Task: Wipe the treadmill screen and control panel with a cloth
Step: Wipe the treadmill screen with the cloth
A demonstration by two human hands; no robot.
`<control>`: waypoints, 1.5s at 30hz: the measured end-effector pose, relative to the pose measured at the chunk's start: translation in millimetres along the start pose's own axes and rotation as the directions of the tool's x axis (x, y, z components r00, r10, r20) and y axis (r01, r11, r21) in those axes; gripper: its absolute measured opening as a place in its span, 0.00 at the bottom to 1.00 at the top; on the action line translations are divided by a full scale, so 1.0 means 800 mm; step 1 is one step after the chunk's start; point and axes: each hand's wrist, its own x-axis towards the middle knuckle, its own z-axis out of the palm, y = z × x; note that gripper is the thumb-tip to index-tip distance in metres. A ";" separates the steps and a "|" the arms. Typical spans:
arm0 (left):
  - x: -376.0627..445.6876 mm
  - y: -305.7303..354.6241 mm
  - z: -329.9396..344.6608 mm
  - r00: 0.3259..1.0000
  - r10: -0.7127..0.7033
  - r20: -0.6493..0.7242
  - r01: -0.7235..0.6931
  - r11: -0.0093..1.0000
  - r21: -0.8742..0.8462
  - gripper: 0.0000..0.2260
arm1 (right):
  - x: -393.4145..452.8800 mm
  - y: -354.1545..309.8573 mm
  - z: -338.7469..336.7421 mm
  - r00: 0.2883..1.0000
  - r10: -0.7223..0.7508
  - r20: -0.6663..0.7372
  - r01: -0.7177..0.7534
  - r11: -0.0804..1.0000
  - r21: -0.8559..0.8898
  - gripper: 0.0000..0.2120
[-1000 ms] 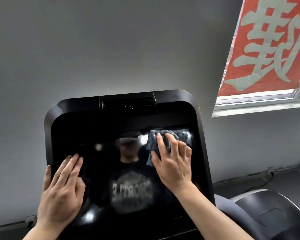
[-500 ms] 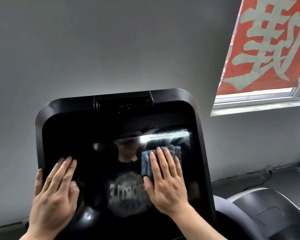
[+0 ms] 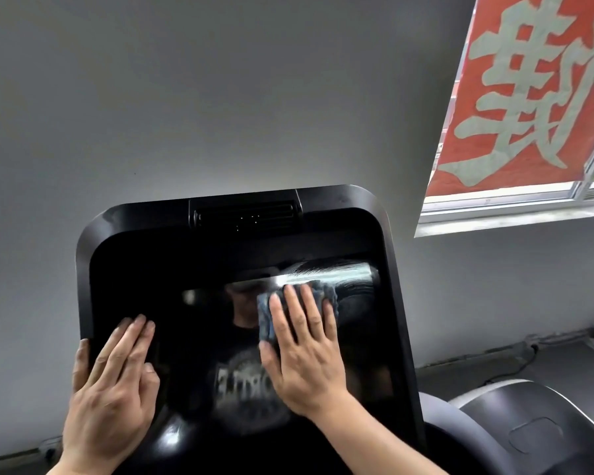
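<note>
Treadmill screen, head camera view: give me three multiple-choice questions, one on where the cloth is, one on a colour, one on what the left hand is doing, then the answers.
1. Where is the cloth on the treadmill screen?
A. upper right area
B. bottom left corner
C. off the screen

2. What colour is the banner at the window?
A. green
B. red
C. yellow

3. What is the left hand doing?
A. gripping the cloth
B. hanging free
C. lying flat on the screen's left edge

Answers: 1 A, the right hand presses it there under straight fingers. 2 B, red with pale characters. 3 C, its fingers lie straight on the glass, thumb outside the frame's edge.
</note>
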 end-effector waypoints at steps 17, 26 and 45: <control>0.000 -0.002 0.001 1.000 -0.005 -0.005 0.005 1.000 0.018 0.24 | 0.041 -0.007 0.000 0.989 0.146 -0.004 -0.146 0.989 0.015 0.32; 0.045 0.093 -0.011 0.992 0.128 0.002 -0.127 0.986 -0.107 0.23 | 0.036 -0.059 -0.010 0.990 -0.049 0.135 0.022 0.980 0.197 0.36; 0.125 0.287 0.114 0.795 0.571 0.204 -0.577 0.816 -0.035 0.25 | -0.020 0.178 -0.034 0.908 0.314 -0.278 -0.217 0.919 0.328 0.14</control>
